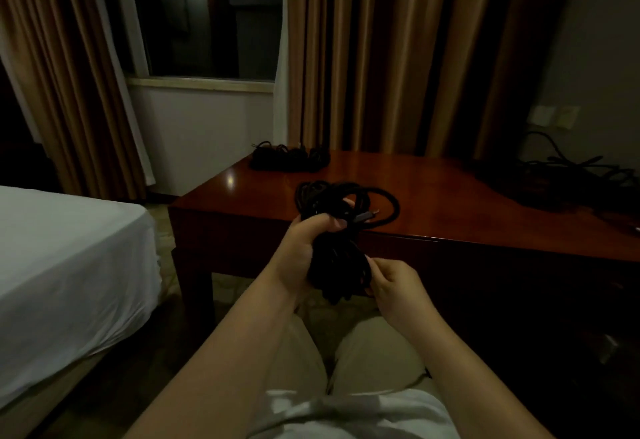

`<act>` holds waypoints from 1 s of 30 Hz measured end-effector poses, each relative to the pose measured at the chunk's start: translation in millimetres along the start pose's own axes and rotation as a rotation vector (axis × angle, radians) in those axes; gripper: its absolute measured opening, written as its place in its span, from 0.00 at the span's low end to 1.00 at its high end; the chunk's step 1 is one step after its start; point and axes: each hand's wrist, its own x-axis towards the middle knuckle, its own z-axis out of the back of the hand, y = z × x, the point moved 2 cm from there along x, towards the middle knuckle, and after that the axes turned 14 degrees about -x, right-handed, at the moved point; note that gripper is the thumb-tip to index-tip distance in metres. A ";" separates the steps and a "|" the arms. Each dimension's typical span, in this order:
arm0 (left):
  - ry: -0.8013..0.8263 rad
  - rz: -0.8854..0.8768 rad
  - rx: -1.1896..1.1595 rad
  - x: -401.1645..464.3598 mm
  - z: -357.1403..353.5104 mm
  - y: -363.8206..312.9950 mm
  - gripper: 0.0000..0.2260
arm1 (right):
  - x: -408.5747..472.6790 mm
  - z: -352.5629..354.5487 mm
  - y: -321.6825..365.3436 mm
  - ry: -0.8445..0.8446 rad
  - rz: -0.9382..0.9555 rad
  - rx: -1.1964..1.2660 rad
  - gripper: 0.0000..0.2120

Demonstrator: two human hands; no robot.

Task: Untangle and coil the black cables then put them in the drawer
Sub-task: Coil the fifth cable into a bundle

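White bed [62,248] off to the left. Left hand [304,248] wrapped tight around a black cable bundle [341,231] just in front of the wooden desk [450,196], right hand [394,288] pinching its lower loops. More tangled cables [568,175] way over right on the desk.

A dark red wooden table [433,193] carries one black cable bundle [289,154] and a loose tangle [568,175].

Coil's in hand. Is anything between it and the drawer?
Both the left hand and right hand hold the coil in front of the table. No open drawer shows; the table front is too dark to pick one out, so I cannot tell.
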 end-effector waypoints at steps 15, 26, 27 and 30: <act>-0.268 -0.503 1.174 21.1 34.5 -32.4 0.24 | -25.6 28.7 78.5 0.312 0.294 -0.507 0.10; 0.292 0.264 0.575 -16.8 6.7 7.1 0.29 | -6.3 81.5 89.2 0.109 0.323 -0.288 0.08; 0.354 0.293 0.560 -20.8 2.8 8.1 0.23 | -2.6 81.5 85.9 0.079 0.308 -0.253 0.08; 0.349 0.259 0.386 -25.9 -11.2 11.4 0.18 | 5.7 74.4 71.4 -0.013 0.200 -0.008 0.07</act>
